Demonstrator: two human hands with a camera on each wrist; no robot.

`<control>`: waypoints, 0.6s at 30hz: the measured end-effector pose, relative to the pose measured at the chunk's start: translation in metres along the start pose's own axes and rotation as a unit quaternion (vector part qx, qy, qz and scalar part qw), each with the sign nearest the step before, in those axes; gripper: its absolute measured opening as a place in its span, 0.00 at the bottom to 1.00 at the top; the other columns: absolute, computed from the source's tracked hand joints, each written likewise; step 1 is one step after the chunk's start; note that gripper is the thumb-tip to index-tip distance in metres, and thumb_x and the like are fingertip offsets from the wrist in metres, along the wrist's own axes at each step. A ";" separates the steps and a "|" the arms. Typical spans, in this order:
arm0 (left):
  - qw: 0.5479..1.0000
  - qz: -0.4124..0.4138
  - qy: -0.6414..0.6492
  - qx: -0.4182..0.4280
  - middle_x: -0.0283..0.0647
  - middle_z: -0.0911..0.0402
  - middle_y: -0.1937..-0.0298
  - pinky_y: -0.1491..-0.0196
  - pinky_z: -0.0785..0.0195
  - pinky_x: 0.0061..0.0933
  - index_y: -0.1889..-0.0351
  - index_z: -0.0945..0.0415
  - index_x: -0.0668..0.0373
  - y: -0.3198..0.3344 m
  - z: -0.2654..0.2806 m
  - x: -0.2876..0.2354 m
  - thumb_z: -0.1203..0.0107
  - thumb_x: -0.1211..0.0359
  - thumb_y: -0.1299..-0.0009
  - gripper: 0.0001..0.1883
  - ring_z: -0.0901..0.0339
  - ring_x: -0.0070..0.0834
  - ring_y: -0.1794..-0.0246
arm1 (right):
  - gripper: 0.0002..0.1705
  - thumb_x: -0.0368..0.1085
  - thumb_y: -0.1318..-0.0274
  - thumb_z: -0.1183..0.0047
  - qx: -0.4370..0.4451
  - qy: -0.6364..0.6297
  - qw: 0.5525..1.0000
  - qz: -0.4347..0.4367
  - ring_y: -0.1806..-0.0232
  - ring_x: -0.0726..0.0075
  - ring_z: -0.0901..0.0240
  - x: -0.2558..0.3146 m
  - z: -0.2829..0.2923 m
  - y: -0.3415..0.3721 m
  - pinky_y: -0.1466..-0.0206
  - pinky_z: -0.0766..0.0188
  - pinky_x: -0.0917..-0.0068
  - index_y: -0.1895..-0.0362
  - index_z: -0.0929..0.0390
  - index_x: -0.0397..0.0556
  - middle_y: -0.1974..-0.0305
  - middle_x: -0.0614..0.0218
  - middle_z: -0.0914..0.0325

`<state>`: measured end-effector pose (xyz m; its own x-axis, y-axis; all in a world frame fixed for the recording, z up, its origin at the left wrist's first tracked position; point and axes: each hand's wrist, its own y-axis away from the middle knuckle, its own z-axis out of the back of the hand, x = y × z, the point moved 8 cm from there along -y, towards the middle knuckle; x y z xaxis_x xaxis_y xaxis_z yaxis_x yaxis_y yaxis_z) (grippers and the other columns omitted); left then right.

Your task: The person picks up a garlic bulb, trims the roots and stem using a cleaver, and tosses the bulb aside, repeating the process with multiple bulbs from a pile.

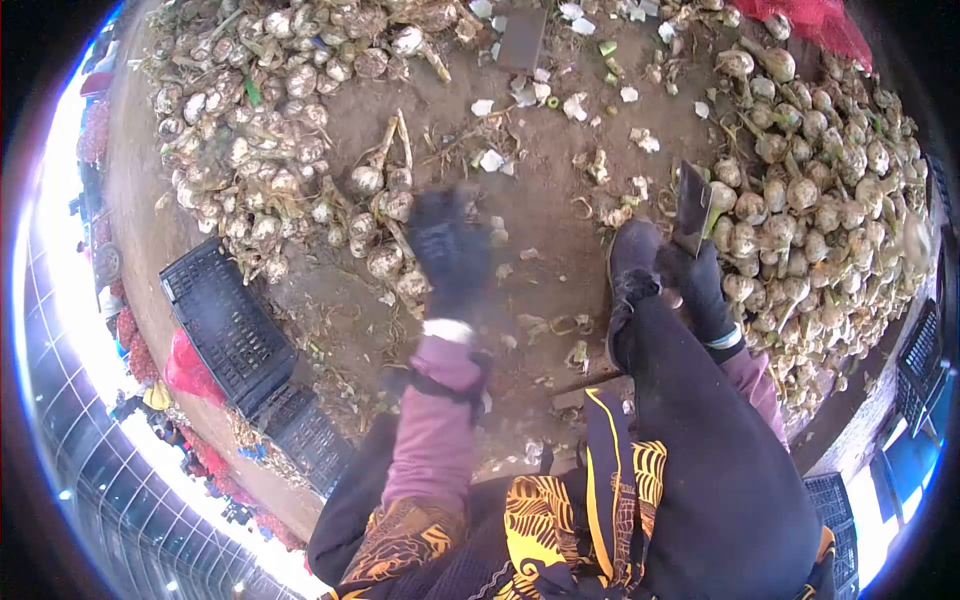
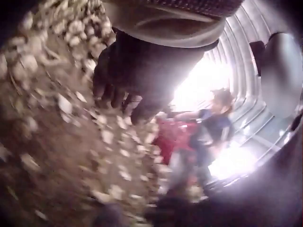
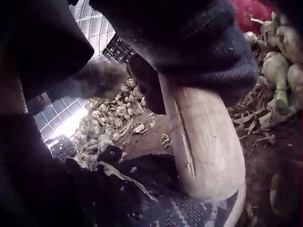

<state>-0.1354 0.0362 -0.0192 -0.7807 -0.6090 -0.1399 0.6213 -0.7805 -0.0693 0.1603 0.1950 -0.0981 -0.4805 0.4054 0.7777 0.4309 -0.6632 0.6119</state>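
Note:
In the head view my left hand [image 1: 450, 245], in a dark glove and blurred, is over the ground just right of several garlic bulbs with stems [image 1: 385, 215]. Its gloved fingers [image 2: 116, 97] hang loosely downward in the left wrist view, and nothing shows between them. My right hand [image 1: 700, 290], also gloved, grips a knife with a broad dark blade [image 1: 692, 205] beside my right shoe [image 1: 635, 260]. The knife's pale wooden handle [image 3: 208, 146], split along one side, sticks out below the glove [image 3: 199, 52] in the right wrist view.
Garlic heaps lie at the left [image 1: 250, 150] and right [image 1: 800, 200]. Scattered skins and cut pieces [image 1: 575, 105] dot the brown ground between them. Black crates [image 1: 230, 320] stand at the left edge. Red mesh [image 1: 815, 30] is at the top right. Another person [image 2: 215, 127] appears beyond my left hand.

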 end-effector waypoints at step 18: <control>0.674 0.220 0.694 0.122 0.40 0.23 0.54 0.51 0.28 0.30 0.37 0.39 0.61 0.021 -0.025 -0.032 0.43 0.73 0.36 0.28 0.24 0.28 0.54 | 0.11 0.36 0.50 0.41 0.014 0.049 0.998 0.045 0.74 0.76 0.27 0.058 -0.025 0.011 0.68 0.31 0.69 0.72 0.22 0.38 0.80 0.63 0.22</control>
<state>-0.0958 0.0429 -0.0410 0.3962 -0.2025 -0.8956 0.6100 -0.6710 0.4216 0.1179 0.1953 -0.0500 -0.5111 0.2798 0.8127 0.4966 -0.6756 0.5449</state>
